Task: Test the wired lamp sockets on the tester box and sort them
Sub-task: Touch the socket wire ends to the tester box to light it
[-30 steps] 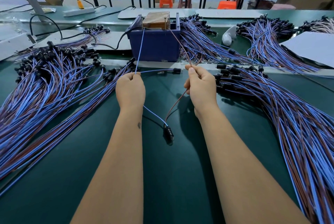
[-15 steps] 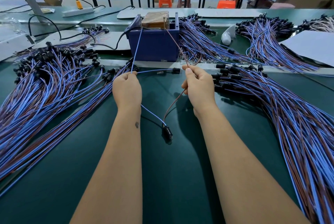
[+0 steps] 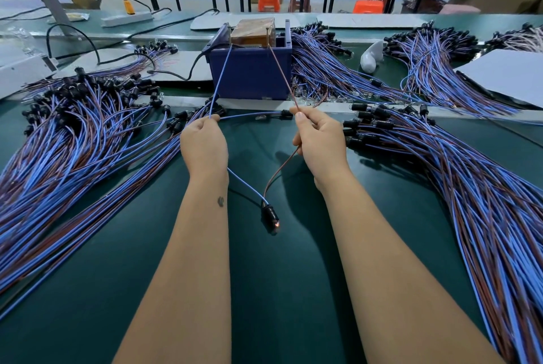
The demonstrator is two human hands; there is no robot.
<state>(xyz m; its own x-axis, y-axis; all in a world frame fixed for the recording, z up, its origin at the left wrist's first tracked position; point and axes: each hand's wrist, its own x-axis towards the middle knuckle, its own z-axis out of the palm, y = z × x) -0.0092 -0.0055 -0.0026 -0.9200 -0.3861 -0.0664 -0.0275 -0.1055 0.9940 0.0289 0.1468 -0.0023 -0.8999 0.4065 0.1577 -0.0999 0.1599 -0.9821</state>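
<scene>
Left hand (image 3: 203,143) pinching blue wire (image 3: 221,76), right hand (image 3: 320,140) pinching brown wire (image 3: 282,70), both reaching tester box (image 3: 251,73), lit socket (image 3: 270,215) hanging below fingers, over worktop (image 3: 279,290) centre

- Head view: worn on the person's head, facing forward and down, close over the green table (image 3: 279,290).
- Far edge reaches background benches.

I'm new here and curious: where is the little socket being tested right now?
In the head view, the socket hangs low between the forearms, below the left hand and right hand, over the green table.
</scene>
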